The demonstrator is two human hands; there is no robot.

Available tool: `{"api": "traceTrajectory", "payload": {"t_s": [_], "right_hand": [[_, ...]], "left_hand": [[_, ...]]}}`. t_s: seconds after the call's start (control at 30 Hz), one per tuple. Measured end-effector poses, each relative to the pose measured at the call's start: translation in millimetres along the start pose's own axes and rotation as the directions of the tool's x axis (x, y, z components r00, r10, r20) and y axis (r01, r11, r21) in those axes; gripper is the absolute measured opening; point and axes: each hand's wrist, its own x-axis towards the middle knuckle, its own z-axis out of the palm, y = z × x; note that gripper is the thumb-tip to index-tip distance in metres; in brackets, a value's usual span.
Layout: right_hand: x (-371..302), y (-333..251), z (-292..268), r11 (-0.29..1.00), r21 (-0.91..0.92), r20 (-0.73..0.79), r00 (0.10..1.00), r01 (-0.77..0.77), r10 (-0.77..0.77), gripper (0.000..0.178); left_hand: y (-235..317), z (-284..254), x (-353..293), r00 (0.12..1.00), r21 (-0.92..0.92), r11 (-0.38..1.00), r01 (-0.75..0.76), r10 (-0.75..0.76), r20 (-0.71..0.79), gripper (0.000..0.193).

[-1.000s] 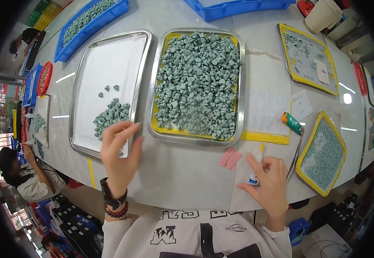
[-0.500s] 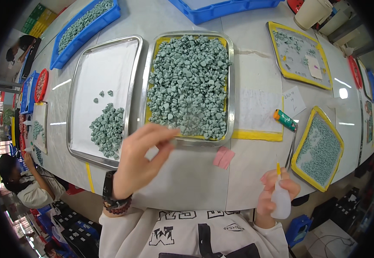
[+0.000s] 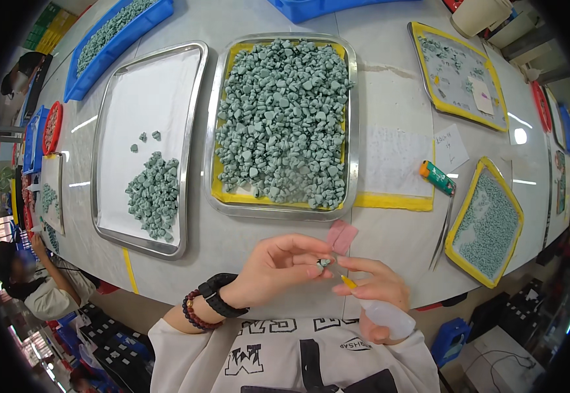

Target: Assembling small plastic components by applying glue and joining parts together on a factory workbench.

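Note:
My left hand (image 3: 275,267) pinches a small grey-green piece (image 3: 324,262) above the table's near edge. Close beside it, my right hand (image 3: 382,283) grips a white squeeze bottle (image 3: 393,318) with a yellow nozzle, whose tip points toward the piece. Beyond the hands lies a metal tray (image 3: 357,118) heaped with similar grey-green pieces (image 3: 285,118). To its left, a white-lined metal tray (image 3: 141,85) holds a smaller pile (image 3: 154,196) and a few loose pieces. A folded pink paper (image 3: 341,237) lies just past my fingertips.
A green-and-orange lighter (image 3: 437,178) and tweezers (image 3: 443,229) lie at the right. Two yellow-rimmed trays (image 3: 458,108) with small pieces stand farther right. Written paper sheets (image 3: 399,160) lie beside the heaped tray. A blue bin (image 3: 124,42) is at the far left; a co-worker (image 3: 42,281) sits at left.
My left hand has moved from the heaped tray's near edge toward my body and right, now with a piece in its fingers. The right hand has brought the bottle left and tilted it toward the piece.

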Motion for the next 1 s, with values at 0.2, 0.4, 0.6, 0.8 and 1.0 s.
{"api": "traceTrajectory", "payload": {"t_s": [0.2, 0.4, 0.6, 0.8, 1.0], "right_hand": [[-2, -1, 2, 0.994, -0.056, 0.02, 0.995, -0.097, 0.098, 0.061], [3, 2, -2, 0.993, -0.109, 0.07, 0.996, -0.04, 0.048, 0.055], [3, 1, -2, 0.993, -0.116, 0.077, 0.996, -0.035, 0.044, 0.05], [4, 2, -2, 0.993, -0.116, 0.085, 0.995, -0.036, 0.046, 0.049], [3, 2, -2, 0.993, -0.104, 0.099, 0.993, -0.05, 0.06, 0.047]], "left_hand": [[-7, -2, -1, 0.992, 0.086, 0.989, -0.118, 0.113, 0.058, 0.029], [-10, 5, 0, 0.992, 0.066, 0.99, -0.123, 0.123, 0.004, 0.026], [-10, 4, 1, 0.988, 0.082, 0.984, -0.157, 0.156, 0.019, 0.024], [-9, 3, 1, 0.989, 0.106, 0.983, -0.147, 0.147, 0.011, 0.025], [-8, 3, 0, 0.992, 0.101, 0.987, -0.127, 0.128, 0.001, 0.025]]}}
